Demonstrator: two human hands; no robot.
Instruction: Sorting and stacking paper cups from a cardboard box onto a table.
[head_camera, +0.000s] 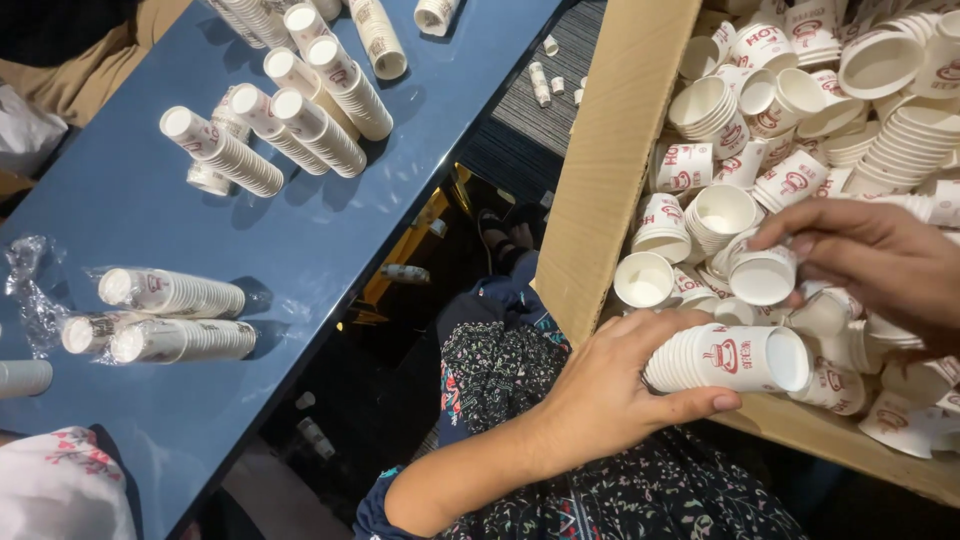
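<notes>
My left hand (610, 385) grips a short nested stack of white paper cups (728, 358) lying sideways at the near edge of an open cardboard box (610, 150). The cups carry a small red print. My right hand (880, 262) reaches into the box from the right and pinches a single white cup (762, 277) by its rim, just above the stack. Loose and nested white cups (820, 110) fill the box around both hands.
A blue table (150, 210) lies to the left with several upright cup stacks (300, 110) at its far end and three wrapped cup stacks (170, 315) lying near me. Crumpled clear plastic (30, 290) sits at the table's left edge. My lap is below.
</notes>
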